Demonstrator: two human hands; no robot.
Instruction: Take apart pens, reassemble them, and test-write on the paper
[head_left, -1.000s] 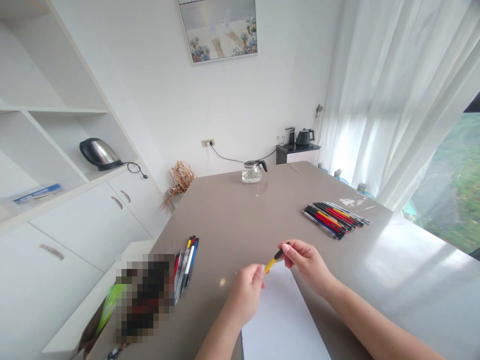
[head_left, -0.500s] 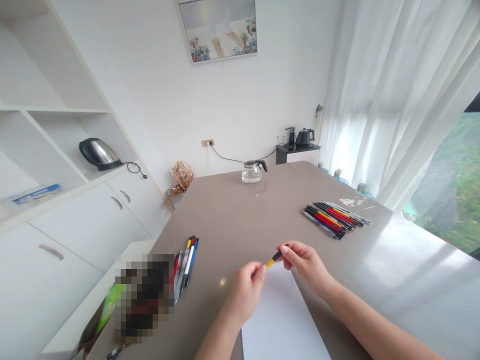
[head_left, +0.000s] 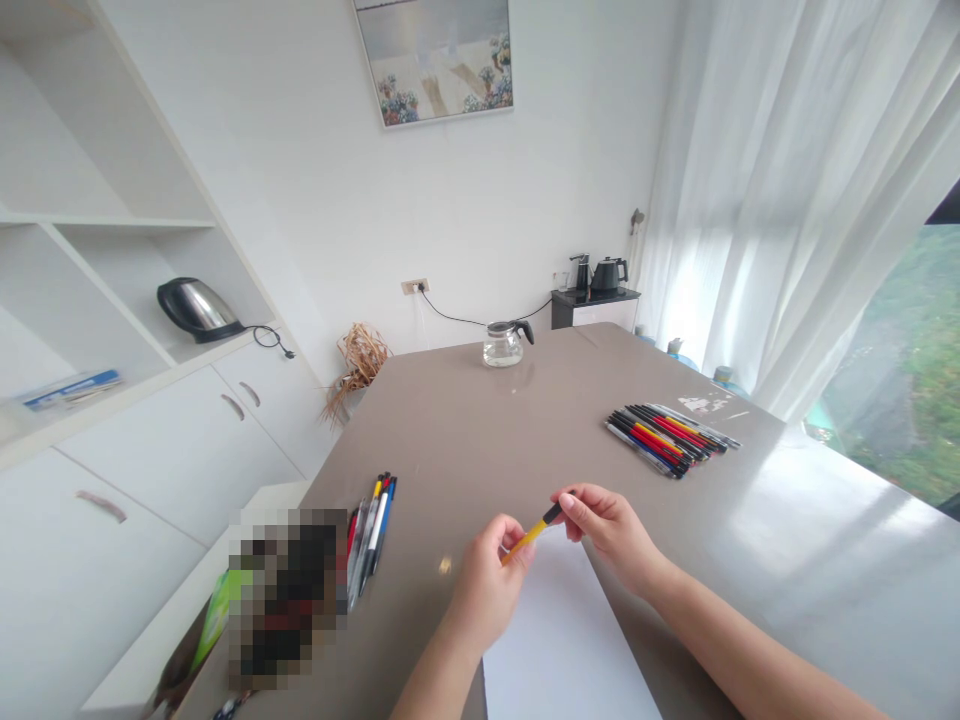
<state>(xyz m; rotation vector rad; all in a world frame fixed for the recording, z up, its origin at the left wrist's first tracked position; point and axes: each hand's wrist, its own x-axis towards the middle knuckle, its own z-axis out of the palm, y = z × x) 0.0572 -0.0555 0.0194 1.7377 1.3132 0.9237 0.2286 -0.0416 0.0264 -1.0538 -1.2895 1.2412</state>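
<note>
A yellow pen (head_left: 531,533) with a black end is held between both hands just above the grey-brown table (head_left: 480,430). My left hand (head_left: 489,585) pinches the yellow barrel. My right hand (head_left: 609,528) pinches the black end. More of the yellow barrel shows between the hands than before. A white sheet of paper (head_left: 562,640) lies under and in front of the hands.
A small group of pens (head_left: 373,528) lies at the left of the table beside a blurred patch. A larger row of pens (head_left: 667,430) lies at the right. A glass jug (head_left: 506,343) stands at the far edge. Shelves with a kettle (head_left: 196,308) are on the left.
The two hands have drawn slightly apart along the pen, the left one sliding down and left, so a longer stretch of yellow barrel shows.
</note>
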